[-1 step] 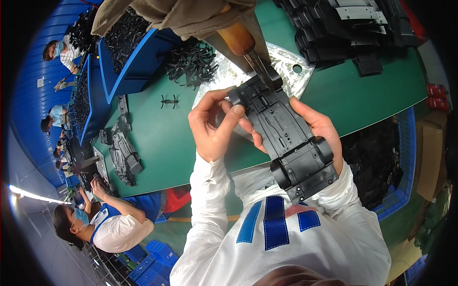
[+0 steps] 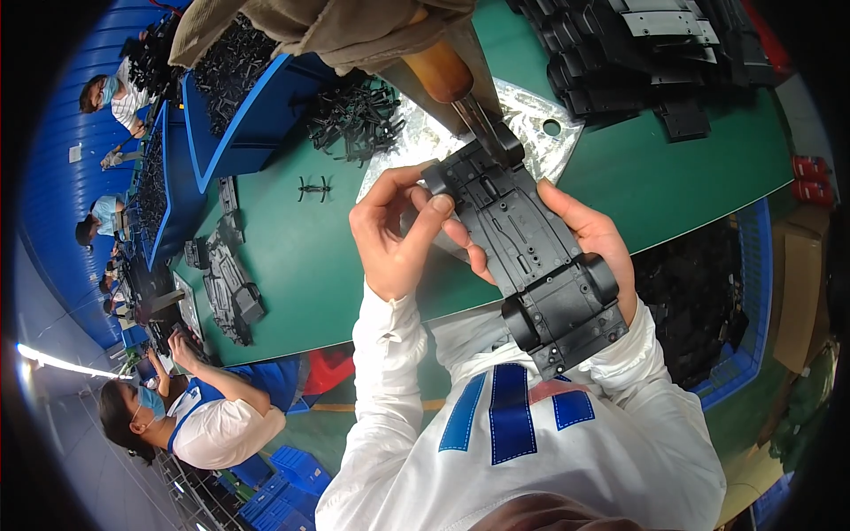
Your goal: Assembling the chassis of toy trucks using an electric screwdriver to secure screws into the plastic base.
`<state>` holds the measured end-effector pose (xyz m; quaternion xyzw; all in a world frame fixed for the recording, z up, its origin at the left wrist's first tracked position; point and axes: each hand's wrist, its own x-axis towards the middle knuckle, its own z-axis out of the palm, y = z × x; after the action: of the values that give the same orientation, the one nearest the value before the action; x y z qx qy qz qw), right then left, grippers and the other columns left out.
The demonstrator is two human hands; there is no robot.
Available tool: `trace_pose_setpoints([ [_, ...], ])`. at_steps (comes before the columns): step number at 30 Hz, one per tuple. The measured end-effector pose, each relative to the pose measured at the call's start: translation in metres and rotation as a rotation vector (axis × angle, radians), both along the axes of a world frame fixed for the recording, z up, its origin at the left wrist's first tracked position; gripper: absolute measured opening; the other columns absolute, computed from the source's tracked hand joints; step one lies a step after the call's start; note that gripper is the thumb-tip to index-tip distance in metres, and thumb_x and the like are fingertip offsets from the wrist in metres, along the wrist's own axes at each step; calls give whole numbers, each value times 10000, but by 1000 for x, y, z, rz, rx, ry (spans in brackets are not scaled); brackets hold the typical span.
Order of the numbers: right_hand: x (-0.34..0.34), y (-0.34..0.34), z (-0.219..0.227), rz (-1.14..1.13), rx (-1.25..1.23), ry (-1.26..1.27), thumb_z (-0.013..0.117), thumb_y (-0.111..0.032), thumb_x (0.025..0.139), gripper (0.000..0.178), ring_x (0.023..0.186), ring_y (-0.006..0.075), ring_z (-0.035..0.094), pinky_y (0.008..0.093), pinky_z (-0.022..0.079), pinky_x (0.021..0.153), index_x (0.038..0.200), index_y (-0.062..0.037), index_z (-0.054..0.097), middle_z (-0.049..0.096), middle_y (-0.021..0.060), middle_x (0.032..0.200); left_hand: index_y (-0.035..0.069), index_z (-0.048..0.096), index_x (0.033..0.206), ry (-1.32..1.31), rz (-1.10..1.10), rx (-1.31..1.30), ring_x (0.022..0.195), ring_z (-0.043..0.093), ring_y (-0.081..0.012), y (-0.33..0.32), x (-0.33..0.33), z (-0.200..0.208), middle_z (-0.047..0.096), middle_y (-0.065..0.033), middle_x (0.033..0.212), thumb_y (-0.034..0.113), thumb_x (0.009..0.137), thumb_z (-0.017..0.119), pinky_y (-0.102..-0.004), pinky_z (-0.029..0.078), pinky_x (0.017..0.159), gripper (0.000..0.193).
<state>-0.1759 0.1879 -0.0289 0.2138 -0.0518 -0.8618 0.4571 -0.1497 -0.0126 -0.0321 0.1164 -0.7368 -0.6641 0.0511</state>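
Likely light and stiff, the tray (image 2: 534, 244) seems best held by its edges, right hand (image 2: 602, 239) clamped there, left hand's (image 2: 394, 232) grip unclear.

A ribbed blue wall (image 2: 53, 203) lines the frame's upper left; a long white tube light (image 2: 66, 361) glows lower left as a smooth green worktable (image 2: 699, 181) spans the center.

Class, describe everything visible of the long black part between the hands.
The black part is long and matte, seemingly moulded plastic, with ribs, slots, holes and rounded housings near its corners. It is held slanting, far end leftward. The right hand grips its right side; the left hand is at its left edge. An amber-handled tool overlaps its far end; contact is unclear.
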Motion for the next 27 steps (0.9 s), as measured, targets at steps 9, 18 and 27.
trace_pose_setpoints([
  [9,0,0,-1,1,-3,26,312,-362,1104,583,1299,413,544,504,555,994,1484,78,363,507,310,1402,-111,637,1097,-6,-11,3,623,655,-124,-1,-1,0,596,-23,661,2,867,694,-247,448,701,263],
  [18,1,0,2,3,26,7,316,-356,1104,580,1302,417,540,502,560,982,1488,78,353,498,312,1410,-119,633,1106,3,-5,8,620,658,-128,1,0,3,592,-25,660,-11,866,687,-242,445,690,269],
  [27,-1,2,-2,33,-35,-19,295,-375,1105,596,1258,416,576,500,561,982,1486,79,359,514,317,1396,-123,633,1113,-8,-9,16,622,660,-129,1,-1,3,600,-30,672,-12,868,682,-239,451,680,274],
])
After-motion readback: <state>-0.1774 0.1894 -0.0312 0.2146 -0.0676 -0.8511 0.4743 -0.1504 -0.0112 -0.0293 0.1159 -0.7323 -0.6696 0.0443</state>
